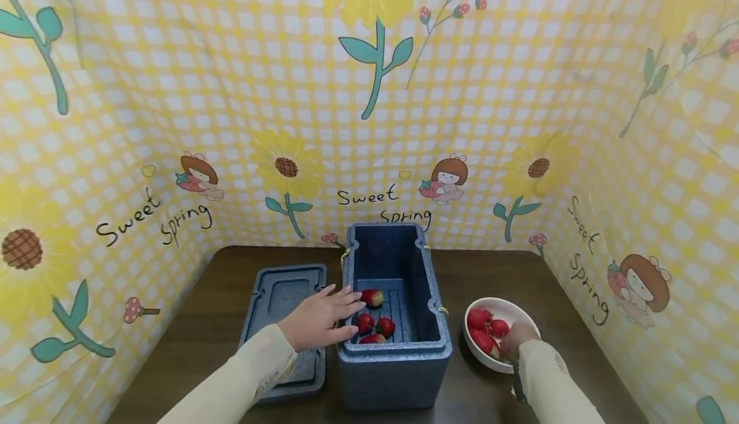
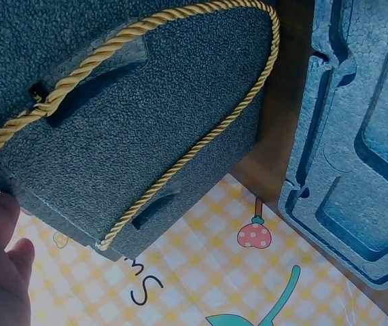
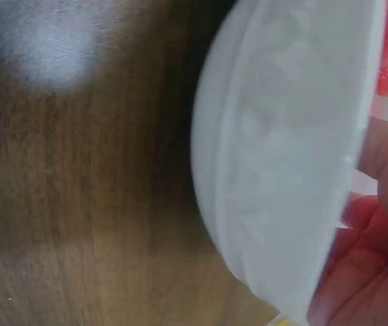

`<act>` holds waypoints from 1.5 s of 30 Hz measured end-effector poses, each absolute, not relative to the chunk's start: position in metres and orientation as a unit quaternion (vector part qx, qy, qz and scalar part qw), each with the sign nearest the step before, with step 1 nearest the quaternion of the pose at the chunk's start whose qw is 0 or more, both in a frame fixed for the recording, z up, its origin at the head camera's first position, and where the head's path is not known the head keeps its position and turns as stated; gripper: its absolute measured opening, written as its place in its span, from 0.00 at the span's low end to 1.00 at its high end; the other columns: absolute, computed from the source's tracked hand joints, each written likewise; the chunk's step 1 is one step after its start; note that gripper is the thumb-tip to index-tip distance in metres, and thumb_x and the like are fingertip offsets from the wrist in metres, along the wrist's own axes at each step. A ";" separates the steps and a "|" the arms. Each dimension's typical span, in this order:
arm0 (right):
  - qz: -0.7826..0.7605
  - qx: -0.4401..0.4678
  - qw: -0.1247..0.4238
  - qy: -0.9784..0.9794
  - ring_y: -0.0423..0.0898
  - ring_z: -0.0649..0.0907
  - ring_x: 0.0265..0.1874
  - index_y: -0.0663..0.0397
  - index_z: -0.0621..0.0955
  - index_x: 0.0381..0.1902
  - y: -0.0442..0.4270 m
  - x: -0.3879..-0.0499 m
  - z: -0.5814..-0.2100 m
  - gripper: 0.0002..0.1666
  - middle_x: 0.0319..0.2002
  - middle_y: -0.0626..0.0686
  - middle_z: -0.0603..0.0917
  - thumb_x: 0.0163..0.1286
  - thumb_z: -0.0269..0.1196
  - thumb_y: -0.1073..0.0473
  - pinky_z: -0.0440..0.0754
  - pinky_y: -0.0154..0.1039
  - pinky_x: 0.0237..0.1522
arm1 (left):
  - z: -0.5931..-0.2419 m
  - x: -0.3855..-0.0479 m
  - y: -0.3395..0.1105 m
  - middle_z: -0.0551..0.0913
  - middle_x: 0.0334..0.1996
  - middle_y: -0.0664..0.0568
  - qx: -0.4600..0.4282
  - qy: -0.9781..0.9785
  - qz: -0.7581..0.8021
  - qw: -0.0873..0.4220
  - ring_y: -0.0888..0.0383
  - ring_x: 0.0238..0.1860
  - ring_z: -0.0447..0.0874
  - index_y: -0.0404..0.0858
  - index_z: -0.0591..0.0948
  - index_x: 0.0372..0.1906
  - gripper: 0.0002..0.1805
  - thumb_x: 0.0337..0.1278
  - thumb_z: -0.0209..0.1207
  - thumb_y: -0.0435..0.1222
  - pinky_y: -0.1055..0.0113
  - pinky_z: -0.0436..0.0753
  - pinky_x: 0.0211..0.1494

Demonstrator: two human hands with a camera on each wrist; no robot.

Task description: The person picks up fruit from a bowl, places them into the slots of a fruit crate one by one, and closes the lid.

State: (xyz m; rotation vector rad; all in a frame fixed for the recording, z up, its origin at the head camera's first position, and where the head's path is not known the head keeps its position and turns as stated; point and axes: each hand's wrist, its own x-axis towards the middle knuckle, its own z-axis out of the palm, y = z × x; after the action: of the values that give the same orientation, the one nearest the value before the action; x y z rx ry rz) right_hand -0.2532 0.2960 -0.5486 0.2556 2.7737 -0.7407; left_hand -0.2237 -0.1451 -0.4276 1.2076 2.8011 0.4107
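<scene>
A blue-grey foam box (image 1: 395, 373) stands uncovered, with several red strawberries (image 1: 372, 297) on its floor at the left side. My left hand (image 1: 323, 318) rests on the box's left rim, its fingers reaching over the edge. To the right, a white bowl (image 1: 473, 347) holds several more strawberries (image 1: 479, 319). Inside that bowl is my right hand (image 1: 518, 339), its fingertips hidden in the head view. The right wrist view shows the right hand's fingers (image 3: 384, 146) bent over the bowl's rim; whether they grip a strawberry cannot be made out.
The foam lid (image 1: 283, 289) lies flat left of the box. A twisted gold rope handle (image 2: 200, 146) hangs along the box's side. Everything stands on a dark wooden table (image 1: 196, 353), with a yellow checked cloth (image 1: 369, 148) behind and at both sides.
</scene>
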 end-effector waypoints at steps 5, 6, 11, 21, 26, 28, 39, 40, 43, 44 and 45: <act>-0.330 0.109 0.110 0.931 0.54 0.76 0.27 0.70 0.80 0.29 0.304 -0.260 -0.541 0.15 0.25 0.58 0.78 0.39 0.68 0.69 0.80 0.42 0.27 | -0.429 -0.225 -0.145 0.69 0.67 0.49 0.395 0.909 0.128 0.025 0.50 0.70 0.61 0.40 0.72 0.67 0.29 0.68 0.49 0.51 0.48 0.57 0.70; -0.347 0.111 0.102 0.926 0.55 0.76 0.28 0.72 0.80 0.32 0.305 -0.262 -0.537 0.18 0.26 0.59 0.79 0.39 0.68 0.70 0.81 0.43 0.28 | -0.429 -0.225 -0.145 0.69 0.67 0.48 0.395 0.909 0.129 0.026 0.50 0.70 0.61 0.40 0.72 0.66 0.29 0.68 0.49 0.51 0.48 0.57 0.70; -0.379 0.103 0.077 0.916 0.57 0.79 0.33 0.77 0.75 0.50 0.307 -0.268 -0.507 0.32 0.36 0.65 0.80 0.44 0.67 0.68 0.82 0.45 0.32 | -0.428 -0.225 -0.144 0.69 0.67 0.47 0.397 0.907 0.134 0.027 0.49 0.70 0.61 0.39 0.72 0.66 0.29 0.68 0.49 0.51 0.47 0.57 0.70; -0.450 -0.016 0.022 0.893 0.56 0.81 0.42 0.74 0.69 0.60 0.302 -0.283 -0.453 0.36 0.48 0.71 0.80 0.53 0.65 0.70 0.80 0.40 0.39 | -0.426 -0.225 -0.144 0.70 0.66 0.47 0.400 0.907 0.134 0.019 0.49 0.70 0.61 0.39 0.72 0.66 0.29 0.68 0.49 0.50 0.47 0.57 0.70; -0.447 -0.052 0.002 0.893 0.53 0.82 0.39 0.74 0.70 0.60 0.298 -0.292 -0.434 0.35 0.47 0.71 0.81 0.53 0.65 0.70 0.78 0.36 0.36 | -0.425 -0.225 -0.144 0.70 0.66 0.46 0.397 0.907 0.136 0.023 0.49 0.70 0.61 0.38 0.72 0.66 0.28 0.68 0.50 0.50 0.47 0.57 0.70; -0.445 -0.052 -0.002 0.894 0.53 0.83 0.39 0.74 0.70 0.60 0.295 -0.295 -0.428 0.35 0.48 0.71 0.80 0.54 0.65 0.69 0.78 0.36 0.37 | -0.425 -0.224 -0.144 0.70 0.66 0.45 0.396 0.907 0.139 0.026 0.48 0.70 0.61 0.38 0.72 0.66 0.28 0.68 0.50 0.50 0.46 0.56 0.70; -0.446 -0.036 0.002 0.894 0.59 0.81 0.44 0.74 0.69 0.61 0.283 -0.305 -0.419 0.34 0.50 0.74 0.78 0.57 0.65 0.67 0.80 0.41 0.41 | -0.426 -0.223 -0.144 0.69 0.67 0.46 0.393 0.907 0.148 0.031 0.48 0.70 0.59 0.38 0.71 0.67 0.29 0.68 0.50 0.49 0.46 0.55 0.71; -0.450 -0.033 0.001 0.893 0.59 0.81 0.44 0.74 0.69 0.61 0.281 -0.307 -0.419 0.35 0.50 0.74 0.78 0.57 0.65 0.67 0.80 0.42 0.42 | -0.426 -0.223 -0.144 0.69 0.67 0.46 0.393 0.907 0.148 0.031 0.48 0.70 0.59 0.38 0.71 0.67 0.29 0.68 0.50 0.49 0.46 0.55 0.71; -0.455 -0.030 0.004 0.890 0.59 0.81 0.45 0.73 0.68 0.62 0.276 -0.312 -0.420 0.35 0.50 0.74 0.78 0.57 0.65 0.66 0.80 0.42 0.43 | -0.426 -0.222 -0.144 0.69 0.67 0.45 0.393 0.907 0.150 0.029 0.48 0.70 0.59 0.38 0.71 0.67 0.29 0.68 0.50 0.49 0.46 0.55 0.71; -0.456 -0.030 0.003 0.889 0.59 0.81 0.45 0.74 0.68 0.62 0.274 -0.313 -0.420 0.36 0.50 0.74 0.78 0.57 0.65 0.66 0.80 0.41 0.43 | -0.426 -0.222 -0.144 0.69 0.67 0.45 0.393 0.906 0.152 0.029 0.48 0.70 0.59 0.38 0.71 0.67 0.29 0.68 0.50 0.49 0.46 0.55 0.71; -0.459 -0.029 0.004 0.888 0.58 0.81 0.45 0.74 0.69 0.62 0.272 -0.315 -0.421 0.36 0.50 0.74 0.78 0.57 0.65 0.66 0.80 0.41 0.42 | -0.426 -0.222 -0.144 0.69 0.67 0.45 0.394 0.906 0.154 0.029 0.48 0.70 0.59 0.38 0.71 0.67 0.29 0.68 0.50 0.49 0.46 0.55 0.71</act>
State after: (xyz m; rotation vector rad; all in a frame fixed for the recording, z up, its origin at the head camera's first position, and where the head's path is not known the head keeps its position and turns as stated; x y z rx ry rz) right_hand -0.3147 0.2721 -0.4206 -0.0911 2.7836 -1.4372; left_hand -0.2224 -0.1440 -0.4262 1.2150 2.7939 0.4758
